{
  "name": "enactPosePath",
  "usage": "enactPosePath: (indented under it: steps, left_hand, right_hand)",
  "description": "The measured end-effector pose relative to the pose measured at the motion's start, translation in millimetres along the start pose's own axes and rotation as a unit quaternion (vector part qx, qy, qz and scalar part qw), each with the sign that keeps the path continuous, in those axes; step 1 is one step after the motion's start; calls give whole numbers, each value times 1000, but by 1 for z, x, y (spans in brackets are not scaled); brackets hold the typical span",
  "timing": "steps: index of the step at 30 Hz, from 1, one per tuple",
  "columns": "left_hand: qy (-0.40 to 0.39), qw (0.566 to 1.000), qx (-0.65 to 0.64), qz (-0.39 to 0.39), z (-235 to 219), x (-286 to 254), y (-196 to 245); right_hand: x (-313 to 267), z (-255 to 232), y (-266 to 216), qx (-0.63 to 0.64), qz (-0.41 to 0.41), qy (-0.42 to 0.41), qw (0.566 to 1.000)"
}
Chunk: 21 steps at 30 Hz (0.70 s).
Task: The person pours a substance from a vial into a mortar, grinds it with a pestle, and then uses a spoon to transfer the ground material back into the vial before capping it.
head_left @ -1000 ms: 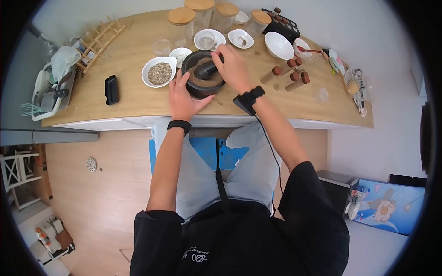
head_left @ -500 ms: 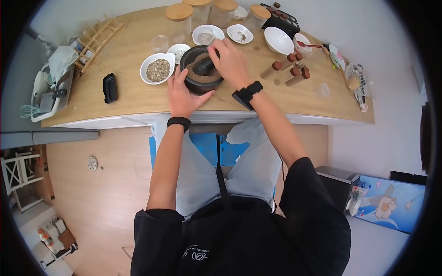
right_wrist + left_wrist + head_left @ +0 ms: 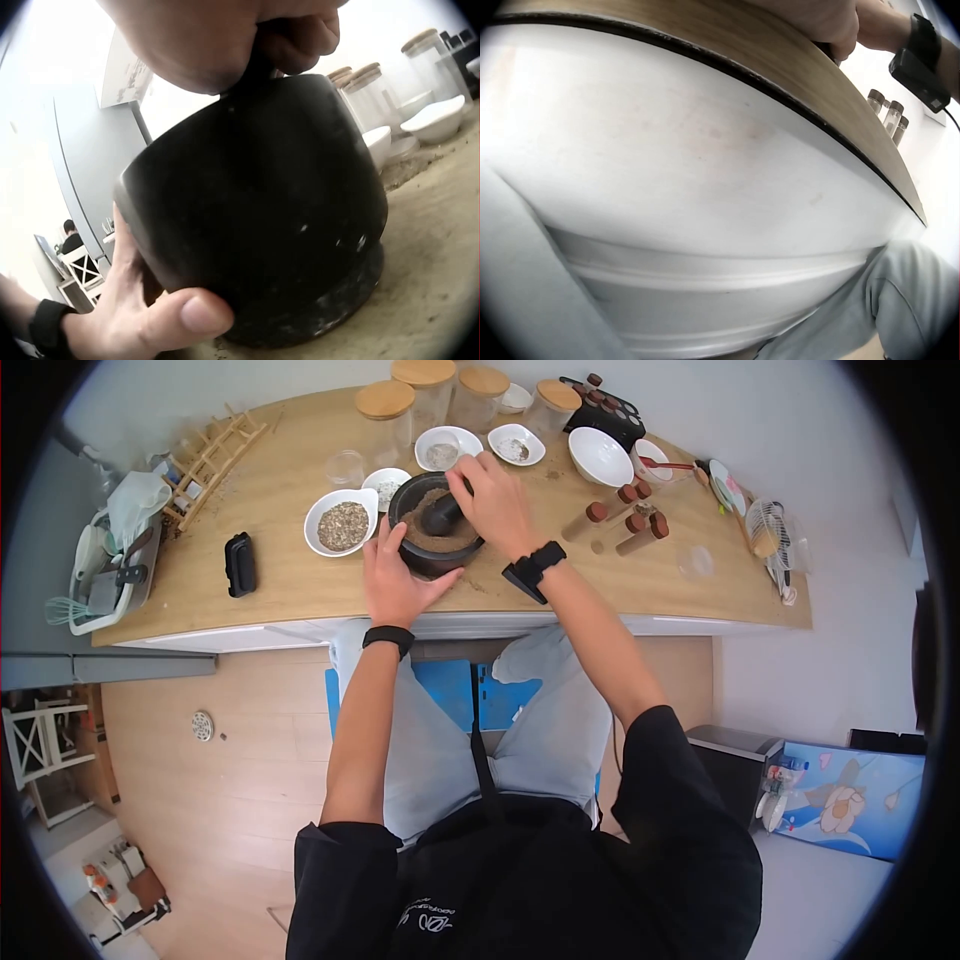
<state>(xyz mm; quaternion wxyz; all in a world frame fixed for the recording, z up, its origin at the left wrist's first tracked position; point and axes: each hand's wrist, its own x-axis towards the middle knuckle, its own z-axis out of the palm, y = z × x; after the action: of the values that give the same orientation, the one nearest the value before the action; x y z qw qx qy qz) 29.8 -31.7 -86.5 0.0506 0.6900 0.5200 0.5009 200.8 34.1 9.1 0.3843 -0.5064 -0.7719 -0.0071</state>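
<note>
A dark stone mortar [image 3: 430,564] with brown powder [image 3: 452,541] in it stands near the counter's front edge. The right hand [image 3: 497,505] curls round the top of a black pestle [image 3: 440,517], whose lower end rests in the powder. Against the mortar's left side lies the left hand [image 3: 397,582], thumb and fingers spread round the wall. In the right wrist view the mortar [image 3: 262,195] looks tilted, the left hand [image 3: 142,315] touches its side, and the right hand [image 3: 225,37] is above its rim. The left wrist view shows mostly the cabinet front [image 3: 667,135].
Behind the mortar are white bowls [image 3: 341,526] with dry contents and lidded jars [image 3: 385,425]. To the right stand several corked tubes [image 3: 585,521] and an empty white bowl [image 3: 601,457]. At the left lie a black case [image 3: 240,564], a wooden rack [image 3: 214,457] and a utensil tray [image 3: 140,585].
The right hand and the pestle top have shifted slightly within the mortar, with the grip unchanged. The left hand stays at the mortar's side. The whole head view has shifted a little.
</note>
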Motion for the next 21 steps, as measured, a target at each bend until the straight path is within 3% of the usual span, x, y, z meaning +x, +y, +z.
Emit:
enactPosePath:
  steps: [2, 3, 5, 8, 9, 12, 15, 18, 21]
  left_hand:
    - [-3, 1000, 4, -1, -4, 3, 4]
    - [-1, 1000, 8, 0, -5, 4, 5]
    - [-2, 1000, 10, -2, -4, 2, 2]
    - [3, 1000, 4, 1, 0, 1, 4]
    - [-2, 1000, 4, -1, -2, 0, 4]
    - [8, 1000, 3, 7, -5, 6, 3]
    - [9, 1000, -9, 8, -1, 0, 3]
    - [9, 1000, -5, 5, -3, 4, 4]
    - [0, 1000, 1, -5, -3, 1, 1]
  right_hand:
    - [9, 6, 7, 6, 20, 106, 994]
    - [7, 11, 7, 8, 17, 109, 994]
    - [-6, 10, 0, 6, 25, 55, 998]
    - [1, 7, 6, 0, 16, 40, 999]
    - [4, 11, 12, -5, 16, 99, 995]
    - [-4, 16, 4, 15, 42, 80, 996]
    - [2, 9, 6, 11, 15, 52, 998]
    - [10, 13, 7, 21, 25, 93, 995]
    - [3, 8, 0, 21, 10, 16, 1000]
